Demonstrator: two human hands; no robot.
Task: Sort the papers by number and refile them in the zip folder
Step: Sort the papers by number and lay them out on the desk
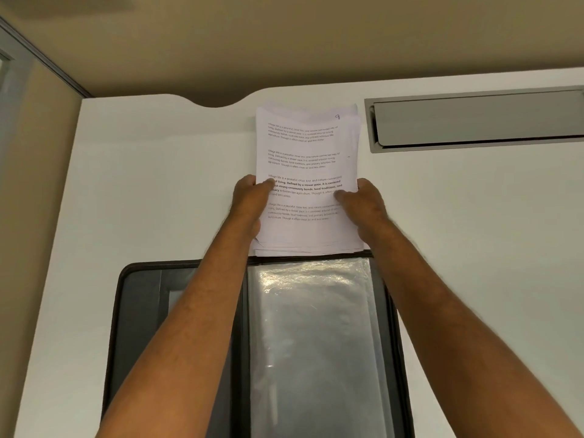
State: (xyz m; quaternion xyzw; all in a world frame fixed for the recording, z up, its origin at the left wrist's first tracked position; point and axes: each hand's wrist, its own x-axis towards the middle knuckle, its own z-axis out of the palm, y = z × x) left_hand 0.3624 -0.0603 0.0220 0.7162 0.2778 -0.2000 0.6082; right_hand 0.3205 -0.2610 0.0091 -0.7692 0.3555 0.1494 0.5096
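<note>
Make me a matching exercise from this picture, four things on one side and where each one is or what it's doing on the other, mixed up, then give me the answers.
Column one:
1. paper stack
2. zip folder
3. metal cable hatch
4. hands: left hand, right hand

Column two:
A. set into the desk at the far right
B. gripping the two side edges of the sheets
C. lying open at the near edge, clear sleeves showing
D. beyond the folder, a handwritten 9 on the top sheet

Pairs: 1-D, 2-C, 3-A, 4-B
</note>
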